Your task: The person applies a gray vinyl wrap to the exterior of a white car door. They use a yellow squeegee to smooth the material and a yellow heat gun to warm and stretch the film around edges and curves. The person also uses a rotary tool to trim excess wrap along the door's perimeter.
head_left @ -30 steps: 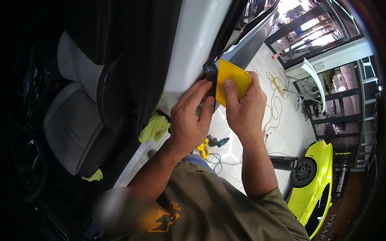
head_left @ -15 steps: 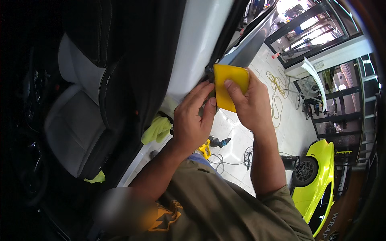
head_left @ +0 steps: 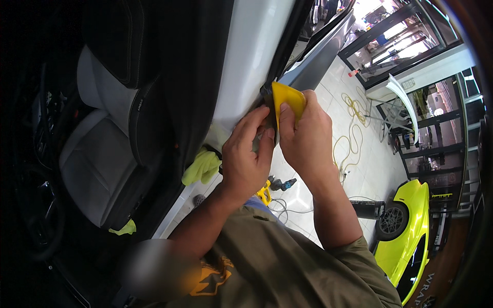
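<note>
A flat yellow squeegee (head_left: 289, 97) is pinched in my right hand (head_left: 306, 134), thumb on its near face and fingers behind it. It stands tilted, its left edge against the dark edge strip (head_left: 268, 100) beside the white car body (head_left: 241, 66). Just to the left, my left hand (head_left: 246, 141) rests its fingertips on that strip. Its fingers are bent and its thumb is apart from them, with a gap between. What lies under those fingertips is partly hidden.
At left is the dark car interior with a grey seat (head_left: 97, 169). A lime-green cloth (head_left: 202, 167) hangs near my left wrist. On the tiled floor lie a yellow-and-black tool (head_left: 263, 194) and a yellow cord (head_left: 354, 110). A bright yellow-green car (head_left: 411, 205) stands at right.
My right hand has shifted slightly left and turned the squeegee, so its face shows narrower, closer to edge-on. My left hand stays nearly in place.
</note>
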`<state>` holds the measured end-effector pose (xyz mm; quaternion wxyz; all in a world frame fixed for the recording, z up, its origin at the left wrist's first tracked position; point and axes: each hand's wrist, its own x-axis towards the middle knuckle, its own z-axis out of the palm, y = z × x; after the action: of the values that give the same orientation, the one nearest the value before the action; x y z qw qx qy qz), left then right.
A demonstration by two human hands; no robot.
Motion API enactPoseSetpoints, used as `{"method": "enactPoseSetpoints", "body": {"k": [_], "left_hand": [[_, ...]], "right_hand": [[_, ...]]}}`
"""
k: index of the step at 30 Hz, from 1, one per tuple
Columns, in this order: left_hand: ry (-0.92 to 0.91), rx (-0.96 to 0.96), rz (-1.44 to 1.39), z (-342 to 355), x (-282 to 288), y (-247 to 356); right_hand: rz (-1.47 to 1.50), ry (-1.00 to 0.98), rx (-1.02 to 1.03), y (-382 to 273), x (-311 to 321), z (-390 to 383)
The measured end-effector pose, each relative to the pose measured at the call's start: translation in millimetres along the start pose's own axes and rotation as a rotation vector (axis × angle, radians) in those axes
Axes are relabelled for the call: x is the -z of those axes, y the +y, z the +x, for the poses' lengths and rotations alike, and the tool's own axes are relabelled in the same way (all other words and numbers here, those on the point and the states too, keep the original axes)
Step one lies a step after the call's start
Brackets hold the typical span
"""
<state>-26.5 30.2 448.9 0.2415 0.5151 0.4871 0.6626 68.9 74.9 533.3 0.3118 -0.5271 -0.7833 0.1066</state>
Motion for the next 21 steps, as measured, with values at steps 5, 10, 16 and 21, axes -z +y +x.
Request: {"method": "enactPoseSetpoints", "body": {"k": [5, 10, 16, 21], "left_hand": [[-0.026, 0.282, -0.238, -9, -5, -2], [0.002, 0.549, -0.493, 13, -15, 14], [0.228, 0.346, -0.398, 11, -33, 8], [0.315, 0.238, -0.333, 11, -40, -4]], "right_hand": [[0.062, -0.064, 0.032, 9, 16, 7], [0.184, 0.057, -0.052, 7, 11, -5], [0.157, 0.055, -0.035, 4, -3, -6], [0.037, 0.027, 0.018, -4, -5, -6]]}}
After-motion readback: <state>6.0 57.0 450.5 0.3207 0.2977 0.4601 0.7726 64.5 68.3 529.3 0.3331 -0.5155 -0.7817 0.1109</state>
